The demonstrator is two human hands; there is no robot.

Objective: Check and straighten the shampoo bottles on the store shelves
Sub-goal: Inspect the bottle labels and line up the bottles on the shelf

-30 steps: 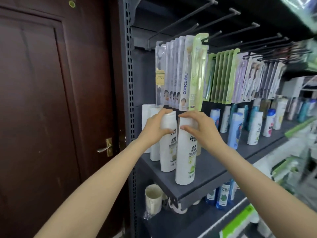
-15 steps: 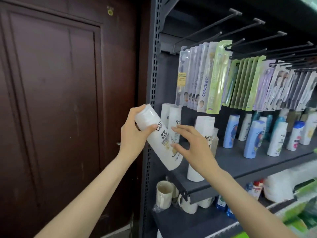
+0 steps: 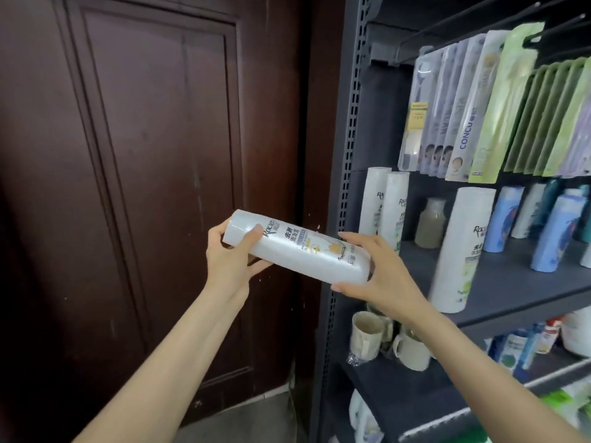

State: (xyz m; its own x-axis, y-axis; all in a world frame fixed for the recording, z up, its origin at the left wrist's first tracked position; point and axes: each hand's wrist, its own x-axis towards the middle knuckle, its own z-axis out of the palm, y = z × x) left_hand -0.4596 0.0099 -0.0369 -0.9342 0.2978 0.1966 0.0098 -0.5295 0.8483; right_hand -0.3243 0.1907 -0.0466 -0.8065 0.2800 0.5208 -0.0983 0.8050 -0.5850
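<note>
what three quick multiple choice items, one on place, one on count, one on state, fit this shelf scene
1. Where is the held white plastic shampoo bottle?
A on the shelf
B in front of the dark brown wooden door
C on the floor

2. How many matching white bottles stand at the grey metal shelf's left end?
A three
B none
C six

3. How does the held bottle lie?
A upright
B upside down
C nearly sideways

Answers: 1 B, both hands hold it off the shelf, left hand at the cap, right hand at the base. 2 A, two at the back, one in front. 3 C, its cap points left.
</note>
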